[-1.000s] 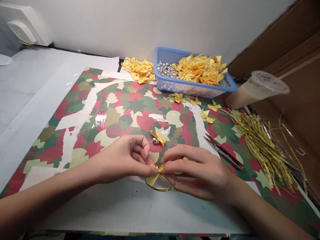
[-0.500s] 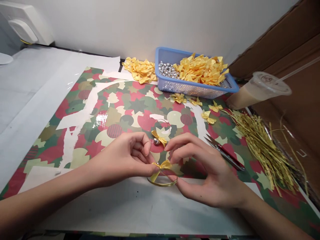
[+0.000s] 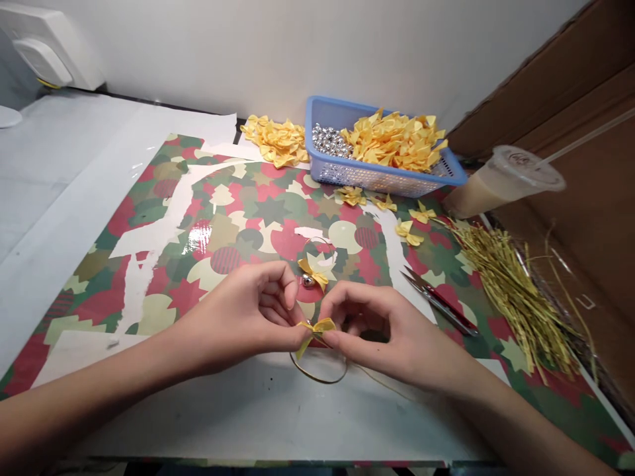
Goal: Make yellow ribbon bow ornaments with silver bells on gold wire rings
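Note:
Between my two hands is a small yellow ribbon bow (image 3: 323, 324) with a silver bell (image 3: 308, 323) partly hidden behind it. My left hand (image 3: 248, 311) pinches the bow's left side between thumb and fingers. At its right side, the thumb and fingertips of my right hand (image 3: 391, 330) are closed together on the bow. A loop of gold cord (image 3: 317, 379) hangs below the bow, and a thin end trails to the right under my right hand. Just beyond my fingers lies another bow (image 3: 313, 272) with a silver bell (image 3: 308, 281) and a cord loop.
Dark-handled scissors (image 3: 441, 301) lie right of my right hand, near a bundle of gold cords (image 3: 510, 291). A blue basket (image 3: 387, 173) holds bells and yellow bows; a bow pile (image 3: 278, 140) sits beside it. A lidded drink cup (image 3: 501, 182) stands at the right.
My right thumb and fingers, spread apart before, have closed on the bow's right side. The cord loop hangs lower and rounder, with a loose end now visible at the right.

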A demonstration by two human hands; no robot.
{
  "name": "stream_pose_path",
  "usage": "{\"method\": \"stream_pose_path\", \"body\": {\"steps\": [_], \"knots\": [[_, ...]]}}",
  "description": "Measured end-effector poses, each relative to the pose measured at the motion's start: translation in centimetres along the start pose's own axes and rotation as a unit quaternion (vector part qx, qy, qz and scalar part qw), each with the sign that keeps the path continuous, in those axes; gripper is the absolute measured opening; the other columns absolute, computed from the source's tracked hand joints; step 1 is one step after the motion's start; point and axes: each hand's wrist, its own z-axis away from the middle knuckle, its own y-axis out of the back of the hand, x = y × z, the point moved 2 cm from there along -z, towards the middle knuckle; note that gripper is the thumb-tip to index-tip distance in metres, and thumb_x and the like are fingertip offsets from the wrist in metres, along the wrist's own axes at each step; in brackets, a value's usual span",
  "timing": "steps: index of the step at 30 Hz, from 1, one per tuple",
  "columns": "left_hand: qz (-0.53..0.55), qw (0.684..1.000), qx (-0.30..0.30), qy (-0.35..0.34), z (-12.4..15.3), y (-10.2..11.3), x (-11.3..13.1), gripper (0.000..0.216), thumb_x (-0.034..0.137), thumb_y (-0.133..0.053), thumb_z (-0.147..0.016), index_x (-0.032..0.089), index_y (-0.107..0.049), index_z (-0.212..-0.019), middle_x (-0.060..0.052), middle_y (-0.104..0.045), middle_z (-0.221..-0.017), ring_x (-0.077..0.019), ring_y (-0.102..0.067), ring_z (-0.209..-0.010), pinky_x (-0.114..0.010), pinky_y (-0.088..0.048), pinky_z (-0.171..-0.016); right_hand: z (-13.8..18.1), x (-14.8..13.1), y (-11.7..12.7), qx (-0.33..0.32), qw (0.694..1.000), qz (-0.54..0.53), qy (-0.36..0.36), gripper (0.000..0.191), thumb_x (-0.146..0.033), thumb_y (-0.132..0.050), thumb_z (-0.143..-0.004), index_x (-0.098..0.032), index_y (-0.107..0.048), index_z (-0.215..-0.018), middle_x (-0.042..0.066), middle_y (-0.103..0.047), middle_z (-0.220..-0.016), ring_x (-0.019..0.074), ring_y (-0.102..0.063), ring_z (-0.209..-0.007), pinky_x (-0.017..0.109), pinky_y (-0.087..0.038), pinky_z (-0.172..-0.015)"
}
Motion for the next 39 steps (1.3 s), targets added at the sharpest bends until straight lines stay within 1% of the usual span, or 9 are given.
{"method": "stream_pose_path", "body": {"steps": [5,9,13,19,25,30,33,36,39], "knots": [[0.008,1.0,-0.007,-0.001,0.02,-0.02,0.02,0.034,-0.001,-0.072,-0.058,0.018,-0.044,-0.065,0.007,-0.062,-0.06,-0.006,-0.056,-0.056,-0.015,-0.045,-0.054,-0.29,0.43,-0.08,0.008,0.995,-0.075,-0.065,0.021,-0.025,-0.078,-0.067,-0.015,-0.059,-0.072,-0.003,-0.058,-0.061,0.0064,-0.05,-0.053,0.017,-0.039,-0.049],[0.01,1.0,-0.02,0.019,-0.15,0.05,0.16,0.034,-0.001,-0.072,-0.057,0.018,-0.045,-0.066,0.005,-0.066,-0.062,-0.0065,-0.057,-0.056,-0.017,-0.047,-0.055,-0.5,0.52,-0.05,-0.005,0.986,-0.143,-0.091,0.027,-0.026,-0.084,-0.061,-0.014,-0.061,-0.069,-0.003,-0.061,-0.058,0.0073,-0.055,-0.053,0.018,-0.043,-0.052],[0.0,0.999,-0.029,0.037,-0.4,0.23,0.17,0.03,0.002,-0.074,-0.057,0.017,-0.05,-0.068,0.005,-0.066,-0.062,-0.0067,-0.058,-0.057,-0.018,-0.047,-0.057,-0.58,0.36,0.08,-0.022,0.978,-0.182,-0.096,0.028,-0.027,-0.086,-0.058,-0.014,-0.063,-0.067,-0.003,-0.063,-0.056,0.0074,-0.058,-0.053,0.018,-0.049,-0.055],[-0.029,0.999,-0.032,0.033,-0.65,0.52,-0.09,0.028,0.009,-0.076,-0.059,0.017,-0.053,-0.071,0.003,-0.068,-0.065,-0.0091,-0.061,-0.058,-0.02,-0.049,-0.058,-0.55,0.17,0.39,-0.028,0.982,-0.169,-0.084,0.029,-0.038,-0.082,-0.064,-0.015,-0.066,-0.069,-0.001,-0.066,-0.059,0.0095,-0.062,-0.056,0.022,-0.055,-0.06],[-0.049,0.998,-0.034,0.022,-0.6,0.56,-0.02,0.025,0.015,-0.077,-0.061,0.017,-0.056,-0.074,0.003,-0.068,-0.065,-0.0098,-0.061,-0.059,-0.021,-0.05,-0.056,-0.46,0.06,0.37,-0.025,0.981,-0.173,-0.089,0.028,-0.036,-0.083,-0.062,-0.014,-0.066,-0.068,-0.001,-0.066,-0.06,0.0088,-0.063,-0.055,0.021,-0.055,-0.059],[-0.059,0.998,-0.029,0.024,-0.55,0.5,0.21,0.024,0.014,-0.076,-0.061,0.017,-0.056,-0.073,0.003,-0.067,-0.064,-0.0105,-0.061,-0.059,-0.022,-0.05,-0.057,-0.49,0.21,0.31,-0.027,0.979,-0.178,-0.095,0.029,-0.037,-0.083,-0.062,-0.014,-0.065,-0.069,-0.001,-0.066,-0.06,0.0096,-0.063,-0.056,0.021,-0.054,-0.059],[-0.057,0.998,-0.027,0.014,-0.59,0.49,0.25,0.024,0.013,-0.075,-0.06,0.017,-0.055,-0.072,0.003,-0.066,-0.063,-0.0101,-0.06,-0.057,-0.021,-0.049,-0.055,-0.48,0.32,0.26,-0.029,0.981,-0.168,-0.095,0.03,-0.038,-0.083,-0.063,-0.015,-0.066,-0.072,-0.001,-0.067,-0.061,0.0105,-0.064,-0.058,0.022,-0.054,-0.06],[-0.051,0.998,-0.024,0.012,-0.61,0.45,0.14,0.025,0.01,-0.075,-0.059,0.017,-0.055,-0.071,0.003,-0.066,-0.063,-0.0092,-0.059,-0.057,-0.02,-0.049,-0.055,-0.45,0.38,0.06,-0.033,0.982,-0.154,-0.107,0.03,-0.036,-0.083,-0.061,-0.015,-0.065,-0.073,0.0,-0.067,-0.062,0.0108,-0.063,-0.06,0.022,-0.052,-0.06],[-0.034,0.999,-0.027,0.02,-0.54,0.3,0.0,0.025,0.007,-0.075,-0.058,0.017,-0.055,-0.07,0.004,-0.067,-0.063,-0.0083,-0.059,-0.057,-0.019,-0.048,-0.055,-0.44,0.37,-0.17,-0.035,0.98,-0.156,-0.121,0.03,-0.032,-0.085,-0.059,-0.015,-0.063,-0.07,0.0,-0.067,-0.062,0.0107,-0.063,-0.06,0.021,-0.05,-0.059]]}}
